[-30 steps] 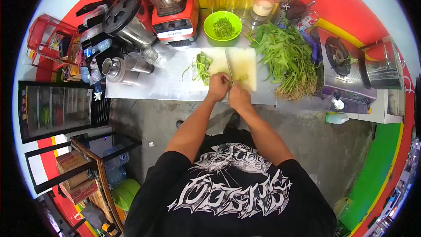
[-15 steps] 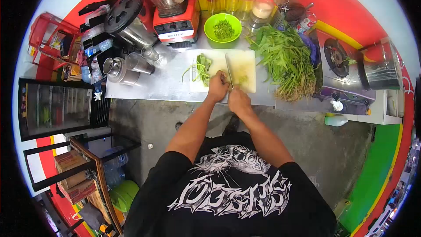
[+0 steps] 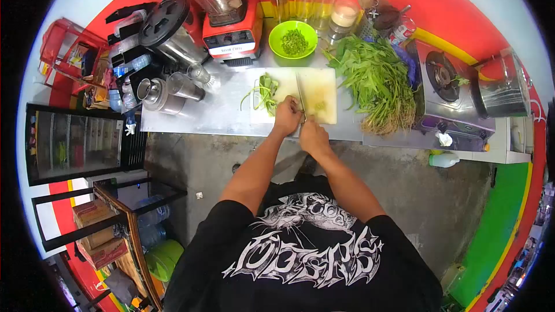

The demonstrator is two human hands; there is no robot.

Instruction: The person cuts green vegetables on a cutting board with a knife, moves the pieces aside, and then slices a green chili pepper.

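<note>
My right hand (image 3: 314, 137) is closed around the handle of a knife (image 3: 299, 88), its blade pointing away from me over a white cutting board (image 3: 325, 81). Close against the blade on its left side, my left hand (image 3: 287, 117) is curled with the fingertips tucked in; whatever it pinches is hidden. Long green vegetable pieces (image 3: 266, 92) lie on the left part of the board. To the right of the blade is a small heap of chopped pale-green bits (image 3: 321, 106). Behind the board, a lime-green bowl (image 3: 293, 59) contains finely chopped greens.
A large leafy bunch with roots (image 3: 378, 81) lies right of the board, beside a gas stove (image 3: 430, 101). A red blender (image 3: 231, 34), metal shakers (image 3: 153, 93) and glasses stand left. Bottles with pourers (image 3: 303, 0) line the back wall. The metal counter's front edge (image 3: 231, 132) is close to me.
Both hands and the knife stay in nearly the same place on the board, with only slight shifts. The view has moved a little.
</note>
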